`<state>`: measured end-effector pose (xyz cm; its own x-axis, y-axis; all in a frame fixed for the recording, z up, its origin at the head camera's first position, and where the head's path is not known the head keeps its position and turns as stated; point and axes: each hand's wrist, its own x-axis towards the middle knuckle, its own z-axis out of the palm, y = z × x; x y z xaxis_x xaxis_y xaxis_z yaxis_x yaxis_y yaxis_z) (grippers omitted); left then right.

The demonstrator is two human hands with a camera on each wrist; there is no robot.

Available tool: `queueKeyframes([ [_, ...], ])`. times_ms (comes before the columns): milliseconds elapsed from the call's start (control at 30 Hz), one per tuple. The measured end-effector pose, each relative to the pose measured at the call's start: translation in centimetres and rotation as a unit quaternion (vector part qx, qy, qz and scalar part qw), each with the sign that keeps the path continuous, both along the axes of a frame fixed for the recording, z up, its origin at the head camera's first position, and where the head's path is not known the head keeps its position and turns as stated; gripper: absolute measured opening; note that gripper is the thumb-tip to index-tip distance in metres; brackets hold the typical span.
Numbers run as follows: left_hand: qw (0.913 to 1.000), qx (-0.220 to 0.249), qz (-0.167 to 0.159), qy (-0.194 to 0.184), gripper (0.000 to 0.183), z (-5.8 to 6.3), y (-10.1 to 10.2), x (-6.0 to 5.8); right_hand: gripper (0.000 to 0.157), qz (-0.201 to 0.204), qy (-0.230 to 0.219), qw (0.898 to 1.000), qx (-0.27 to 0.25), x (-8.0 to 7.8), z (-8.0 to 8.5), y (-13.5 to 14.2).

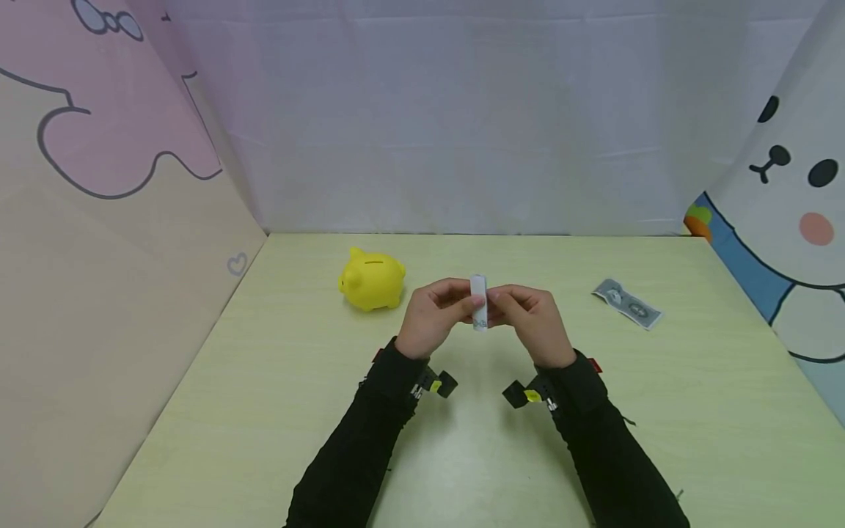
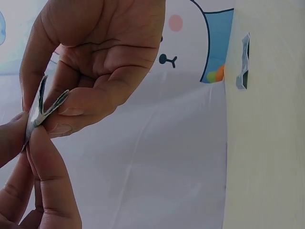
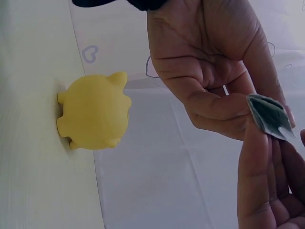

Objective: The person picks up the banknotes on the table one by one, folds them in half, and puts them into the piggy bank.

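A narrow, folded paper banknote [image 1: 479, 302] stands upright between both hands above the middle of the table. My left hand [image 1: 430, 317] pinches its left side, thumb toward me. From the right, my right hand [image 1: 536, 320] pinches it between thumb and fingers. Seen by the left wrist camera, the folded banknote [image 2: 37, 113] spreads into a V at one end. Layered green edges of the banknote [image 3: 269, 117] show in the right wrist view. Left of the hands and farther back stands a yellow piggy bank [image 1: 373, 283], its slot on top.
A second banknote [image 1: 628, 303], creased and partly raised, lies on the table to the right. The pale table [image 1: 264, 411] ends at a white back curtain [image 1: 422, 132]. Printed cartoon sheets hang at the left [image 1: 119, 279] and right [image 1: 785, 205] sides.
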<state>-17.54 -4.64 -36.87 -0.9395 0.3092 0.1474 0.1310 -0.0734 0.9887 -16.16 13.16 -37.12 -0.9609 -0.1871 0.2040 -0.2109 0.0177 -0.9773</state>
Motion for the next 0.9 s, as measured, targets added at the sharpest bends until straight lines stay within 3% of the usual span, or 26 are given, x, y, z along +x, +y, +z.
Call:
queueKeyframes([
  [600, 0.9991, -0.035, 0.012, 0.019, 0.024, -0.04, 0.18, 0.18, 0.027, -0.02, 0.009, 0.999, 0.024, -0.06, -0.04, -0.1],
  [900, 0.9994, -0.033, -0.005, -0.005, 0.026, -0.11, 0.44, 0.2, 0.03, -0.064, 0.025, 0.997, 0.022, -0.13, 0.02, 0.04],
])
